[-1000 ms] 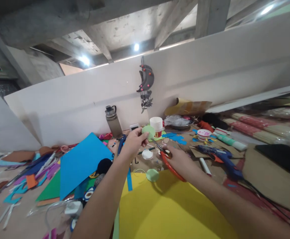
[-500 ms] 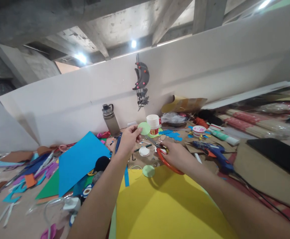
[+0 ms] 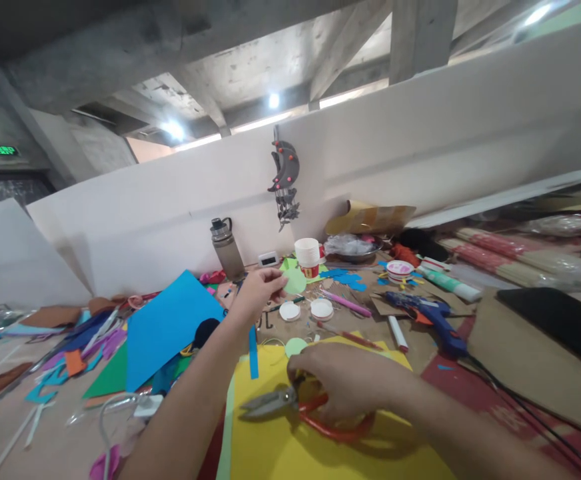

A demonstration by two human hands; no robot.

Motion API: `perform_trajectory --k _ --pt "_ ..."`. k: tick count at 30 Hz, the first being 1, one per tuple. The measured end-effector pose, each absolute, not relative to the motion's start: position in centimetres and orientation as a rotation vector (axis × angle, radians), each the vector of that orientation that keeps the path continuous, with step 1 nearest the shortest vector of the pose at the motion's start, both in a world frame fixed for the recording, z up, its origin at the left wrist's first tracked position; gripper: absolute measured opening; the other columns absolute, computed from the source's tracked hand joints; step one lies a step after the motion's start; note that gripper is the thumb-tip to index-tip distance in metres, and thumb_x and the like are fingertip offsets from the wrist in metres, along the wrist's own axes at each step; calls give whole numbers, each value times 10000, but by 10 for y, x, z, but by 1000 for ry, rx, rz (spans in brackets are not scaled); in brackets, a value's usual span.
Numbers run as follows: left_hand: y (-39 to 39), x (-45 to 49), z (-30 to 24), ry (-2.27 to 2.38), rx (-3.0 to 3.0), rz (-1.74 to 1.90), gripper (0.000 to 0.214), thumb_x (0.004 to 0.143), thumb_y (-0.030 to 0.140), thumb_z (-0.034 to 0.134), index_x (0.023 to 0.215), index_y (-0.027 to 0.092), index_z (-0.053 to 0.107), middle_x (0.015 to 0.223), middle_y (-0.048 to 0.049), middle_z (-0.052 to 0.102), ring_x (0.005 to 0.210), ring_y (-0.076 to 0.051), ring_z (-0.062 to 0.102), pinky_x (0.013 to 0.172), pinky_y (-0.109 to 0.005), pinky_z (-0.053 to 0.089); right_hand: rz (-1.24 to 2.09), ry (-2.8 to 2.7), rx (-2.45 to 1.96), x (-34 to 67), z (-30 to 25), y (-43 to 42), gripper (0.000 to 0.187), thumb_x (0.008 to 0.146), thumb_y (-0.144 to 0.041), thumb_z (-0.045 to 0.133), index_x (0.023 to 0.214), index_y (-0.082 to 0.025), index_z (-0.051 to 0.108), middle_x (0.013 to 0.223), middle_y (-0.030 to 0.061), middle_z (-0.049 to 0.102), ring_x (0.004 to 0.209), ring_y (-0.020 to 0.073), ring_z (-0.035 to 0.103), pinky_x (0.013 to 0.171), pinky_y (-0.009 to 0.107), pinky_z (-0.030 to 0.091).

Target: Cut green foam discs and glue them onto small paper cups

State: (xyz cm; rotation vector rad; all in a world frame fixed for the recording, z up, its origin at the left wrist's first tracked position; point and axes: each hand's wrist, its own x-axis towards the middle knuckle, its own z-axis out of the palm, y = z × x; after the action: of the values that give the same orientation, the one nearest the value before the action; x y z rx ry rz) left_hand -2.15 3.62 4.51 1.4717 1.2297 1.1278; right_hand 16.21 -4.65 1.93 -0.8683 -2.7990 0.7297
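My left hand pinches a pale green paper circle by its left edge, above the cluttered middle of the table. Low over the yellow sheet, my right hand has its fingers around the red handles of a pair of scissors. The blades are closed and point left; whether the scissors touch the sheet I cannot tell. Just beyond that hand, a second green paper circle lies at the sheet's far edge. Two white round lids sit between my hands and the stacked paper cups.
A blue glue gun with a black cord lies to the right. Blue card and coloured scraps spread across the left. A grey bottle stands against the white partition, where a moon-shaped ornament hangs. A marker lies right of centre.
My right hand has come down and nearer with the scissors, away from the green circle to above the yellow sheet. My left hand still holds its circle, slightly lower in view.
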Motion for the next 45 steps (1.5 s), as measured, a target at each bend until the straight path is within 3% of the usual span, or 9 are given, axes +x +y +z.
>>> perform_trajectory --k 4,10,17,25,31,38,45 --pt "36 -29 24 1325 1449 1091 307 618 326 776 818 122 663 612 -4 624 483 -81 532 442 -197 372 871 -2801 -819 159 15 -52 427 577 -222 696 999 -286 685 888 -10 698 719 171 611 510 207 330" --pt "37 -39 1 1386 1343 1144 360 593 346 797 824 108 659 558 -20 622 449 -85 530 410 -185 369 800 -2686 -859 161 7 -41 156 706 -332 684 823 -245 739 772 7 707 637 147 583 540 226 337" --pt "38 -47 -12 1389 1296 1207 327 583 325 799 780 110 653 590 -23 625 478 -95 559 393 -173 354 749 -2246 -1146 161 0 -16 145 805 -258 568 727 -196 673 694 15 682 623 150 581 551 240 350" --pt "34 -40 -13 1388 1257 1187 325 580 343 793 738 117 620 551 -12 597 468 -92 528 420 -191 364 545 -1951 -1301 170 -11 11 153 819 -284 568 888 -186 663 783 30 659 697 168 586 647 279 418" --pt "27 -32 -6 1363 1302 1115 356 586 394 782 746 114 632 506 9 565 408 -60 444 408 -185 300 535 -1904 -1178 167 -12 13 428 710 -177 678 1130 -177 598 1076 84 589 843 179 584 786 330 474" --pt "22 -24 -6 1270 1339 1058 339 615 406 761 765 127 640 492 23 547 400 -59 419 426 -197 297 507 -1934 -1068 162 -27 16 669 686 -238 736 1304 -232 480 1239 100 497 1150 250 510 940 404 450" --pt "16 -17 -2 1230 1348 1033 368 600 426 777 783 130 657 505 22 547 403 -64 431 431 -207 313 530 -1958 -973 161 -30 16 510 754 -242 693 1244 -251 549 1219 79 553 1142 234 528 970 410 432"
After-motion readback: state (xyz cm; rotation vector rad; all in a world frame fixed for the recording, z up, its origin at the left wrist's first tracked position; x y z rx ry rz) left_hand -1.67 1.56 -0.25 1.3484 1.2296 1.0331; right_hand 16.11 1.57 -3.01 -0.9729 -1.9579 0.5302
